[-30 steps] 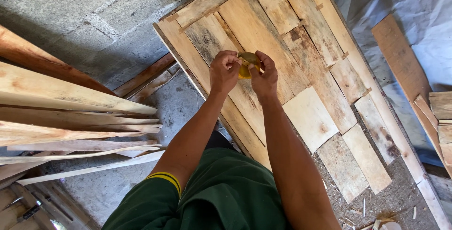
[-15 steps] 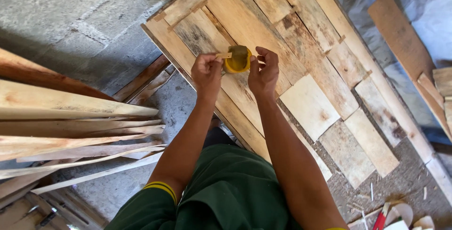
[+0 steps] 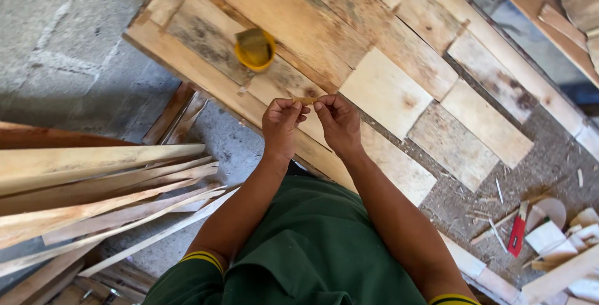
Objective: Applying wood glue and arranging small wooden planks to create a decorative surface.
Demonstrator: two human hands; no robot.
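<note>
My left hand and my right hand meet fingertip to fingertip over a wooden plank panel. Between the fingertips I pinch a small brownish piece; it is too small to tell what it is. A little beyond my hands a small yellow container with something brownish inside rests on the panel, touched by neither hand.
A pile of thin wood strips lies at the left on the concrete floor. At the lower right are wood offcuts and a red tool among shavings. More boards lie at the top right.
The yellow container has left my hands and now sits on the panel. My hands have drawn back toward me and now pinch a small piece between them.
</note>
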